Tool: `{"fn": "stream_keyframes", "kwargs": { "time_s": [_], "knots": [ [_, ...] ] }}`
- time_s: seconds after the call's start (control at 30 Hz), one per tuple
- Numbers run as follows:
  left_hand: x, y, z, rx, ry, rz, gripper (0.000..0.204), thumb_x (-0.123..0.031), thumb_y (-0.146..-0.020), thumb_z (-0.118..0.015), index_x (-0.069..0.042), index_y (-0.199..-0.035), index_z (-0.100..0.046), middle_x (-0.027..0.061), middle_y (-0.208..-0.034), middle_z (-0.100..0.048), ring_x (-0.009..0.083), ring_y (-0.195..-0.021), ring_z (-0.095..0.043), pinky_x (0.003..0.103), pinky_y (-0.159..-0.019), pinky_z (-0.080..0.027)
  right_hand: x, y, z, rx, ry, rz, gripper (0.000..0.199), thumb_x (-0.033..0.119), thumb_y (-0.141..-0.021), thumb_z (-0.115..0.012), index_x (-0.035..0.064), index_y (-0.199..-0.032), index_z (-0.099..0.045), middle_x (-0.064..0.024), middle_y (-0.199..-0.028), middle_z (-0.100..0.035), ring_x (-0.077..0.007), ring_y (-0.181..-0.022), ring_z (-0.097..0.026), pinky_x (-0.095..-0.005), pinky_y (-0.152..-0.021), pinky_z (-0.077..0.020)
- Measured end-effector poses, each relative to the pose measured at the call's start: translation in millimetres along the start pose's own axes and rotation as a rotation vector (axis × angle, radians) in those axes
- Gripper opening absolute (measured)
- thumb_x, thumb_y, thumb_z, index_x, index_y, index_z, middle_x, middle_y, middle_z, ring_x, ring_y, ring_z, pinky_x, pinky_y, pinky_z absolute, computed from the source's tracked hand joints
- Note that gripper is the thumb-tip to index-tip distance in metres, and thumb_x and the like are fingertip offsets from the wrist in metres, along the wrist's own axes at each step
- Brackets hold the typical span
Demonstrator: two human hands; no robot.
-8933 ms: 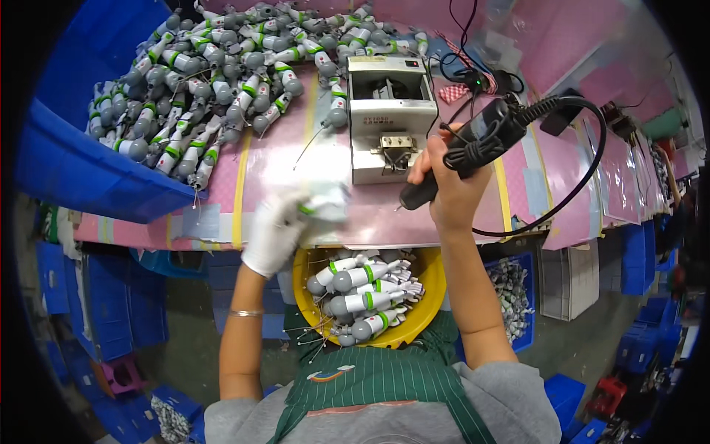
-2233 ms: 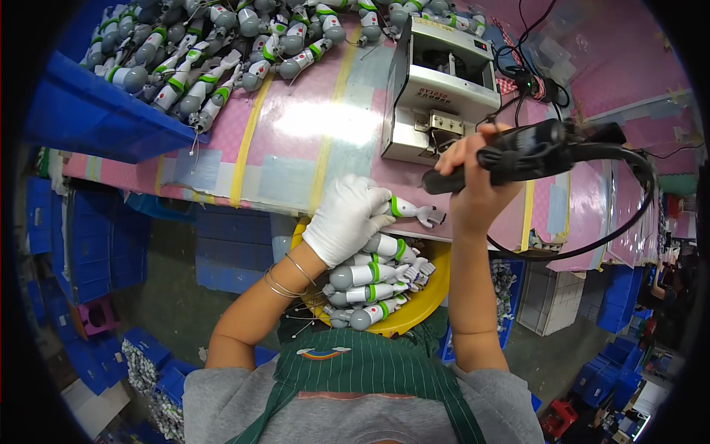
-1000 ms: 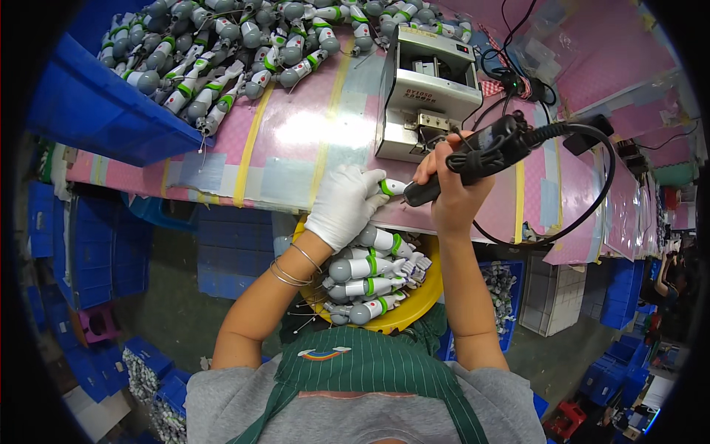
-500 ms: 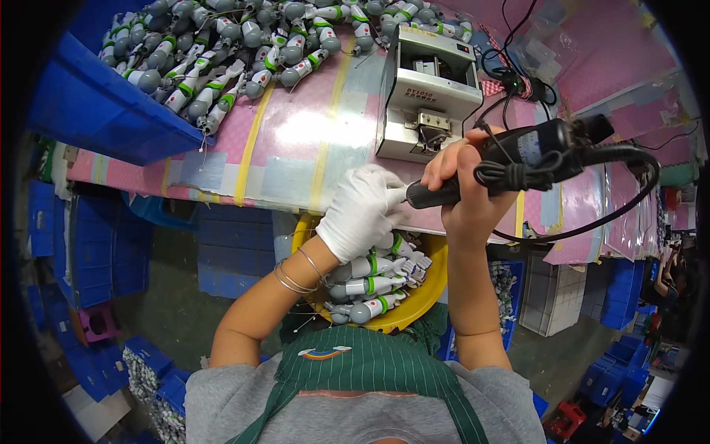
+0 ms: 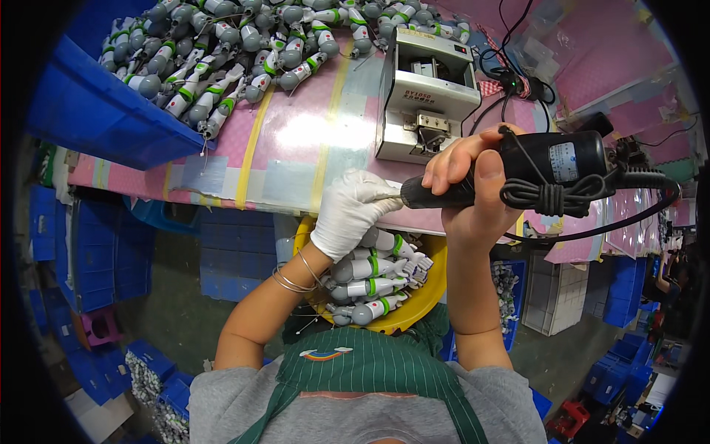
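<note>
My right hand (image 5: 473, 185) is wrapped round a black electric screwdriver (image 5: 551, 163), its cord tied in a bundle against the body. The thin metal bit (image 5: 386, 197) points left. At the bit's tip are the pinched fingers of my white-gloved left hand (image 5: 346, 213); whatever else lies between them is hidden. Both hands are above the table's front edge. Just below them, a yellow basin (image 5: 438, 277) holds several grey-and-white toy figures (image 5: 370, 287) with green bands.
A large pile of similar figures (image 5: 222, 63) lies on the pink table (image 5: 292, 137) beside a blue crate (image 5: 122, 111) at far left. A white boxy machine (image 5: 429, 92) stands behind my right hand. Black cables (image 5: 510, 74) run at its right. Blue crates (image 5: 237, 248) stand under the table.
The screwdriver has turned in my right hand, its body now lower and more level. My left fingers have closed nearer the bit, which now shows.
</note>
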State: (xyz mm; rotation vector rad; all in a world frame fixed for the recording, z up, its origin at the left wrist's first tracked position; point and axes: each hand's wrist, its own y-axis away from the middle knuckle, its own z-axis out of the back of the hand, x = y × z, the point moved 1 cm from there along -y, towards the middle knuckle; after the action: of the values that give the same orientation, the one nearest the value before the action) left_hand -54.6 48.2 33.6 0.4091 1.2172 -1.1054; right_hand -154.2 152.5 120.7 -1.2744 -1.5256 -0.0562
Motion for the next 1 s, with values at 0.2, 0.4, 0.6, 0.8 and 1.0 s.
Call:
{"fn": "stream_keyframes", "kwargs": {
  "time_s": [0.2, 0.4, 0.6, 0.8, 1.0],
  "knots": [
    [3.3, -1.8, 4.7, 0.061, 0.024, -0.090, 0.015, -0.017, -0.075, -0.077, -0.011, -0.088, -0.077, 0.0042, -0.084, -0.070, 0.0227, -0.083, -0.062, 0.035, -0.077, -0.048, -0.5, -1.9, 4.0, 0.000, -0.063, -0.022, 0.024, 0.020, -0.097, -0.054, 0.0055, -0.115, -0.048, -0.0063, -0.071, -0.053, -0.0160, -0.054, -0.051, -0.0343, -0.054, -0.0478],
    [7.3, -3.9, 3.8, 0.124, -0.172, -0.197, 0.025, -0.018, -0.070, -0.079, -0.011, -0.093, -0.074, 0.0057, -0.092, -0.070, 0.0255, -0.091, -0.062, 0.037, -0.081, -0.048, -6.8, 3.1, 7.1, -0.039, -0.066, -0.065, 0.023, 0.019, -0.097, -0.053, 0.0049, -0.114, -0.048, -0.0065, -0.071, -0.053, -0.0161, -0.054, -0.052, -0.0338, -0.054, -0.0478],
    [25.1, 1.1, -6.2, 0.107, -0.333, -0.123, 0.041, -0.013, -0.066, -0.081, -0.009, -0.104, -0.067, 0.0107, -0.101, -0.064, 0.0303, -0.097, -0.059, 0.040, -0.085, -0.047, -18.4, 3.5, 12.5, -0.080, 0.054, -0.057, 0.021, 0.005, -0.094, -0.055, 0.0004, -0.113, -0.046, -0.0089, -0.071, -0.053, -0.0171, -0.054, -0.052, -0.0350, -0.054, -0.0487],
    [35.3, 2.9, -9.9, 0.074, -0.321, -0.095, 0.036, -0.011, -0.067, -0.080, -0.007, -0.099, -0.064, 0.0110, -0.093, -0.062, 0.0317, -0.093, -0.058, 0.040, -0.085, -0.046, -34.4, 3.3, 14.5, -0.164, 0.034, -0.131, 0.032, -0.011, -0.080, -0.064, -0.0026, -0.106, -0.047, -0.0051, -0.068, -0.053, -0.0130, -0.053, -0.054, -0.0283, -0.052, -0.0467],
    [37.5, 0.7, -9.1, 0.073, -0.291, -0.115, 0.035, -0.012, -0.068, -0.080, -0.007, -0.099, -0.065, 0.0103, -0.091, -0.062, 0.0313, -0.091, -0.058, 0.040, -0.082, -0.046, -52.0, 9.9, 19.5, -0.087, 0.144, -0.137, 0.020, -0.002, -0.091, -0.054, -0.0005, -0.108, -0.044, -0.0088, -0.067, -0.050, -0.0162, -0.052, -0.050, -0.0328, -0.052, -0.0475]
  ]
}}
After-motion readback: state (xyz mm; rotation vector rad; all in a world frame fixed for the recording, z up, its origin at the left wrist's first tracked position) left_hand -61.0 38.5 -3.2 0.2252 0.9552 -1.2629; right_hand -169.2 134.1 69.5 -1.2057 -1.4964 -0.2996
